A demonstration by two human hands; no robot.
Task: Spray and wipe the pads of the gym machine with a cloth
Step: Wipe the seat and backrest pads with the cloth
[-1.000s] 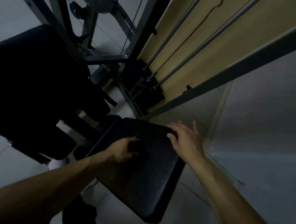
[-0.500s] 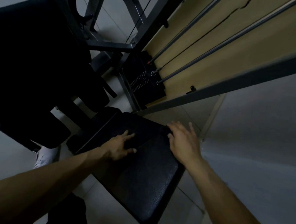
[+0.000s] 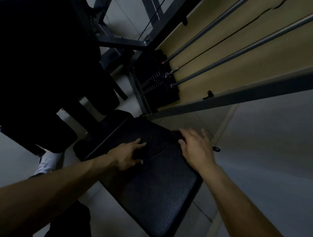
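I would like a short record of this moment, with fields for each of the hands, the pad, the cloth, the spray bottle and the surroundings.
left hand: fingers spread, flat on the seat pad, near its middle
right hand: laid flat on the pad's far right edge
seat pad: black, textured
cloth: a dark patch under the right fingers; cannot tell if it is cloth
spray bottle: not in view
behind: weight stack with guide rods
floor: white shoe at left

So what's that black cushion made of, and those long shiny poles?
The black cushion looks like vinyl or fake leather, probably over padding: its surface is pebbly with a dull sheen. The long poles look like polished metal, likely steel: thin, straight, grey, catching the light. The dim picture leaves this a guess.
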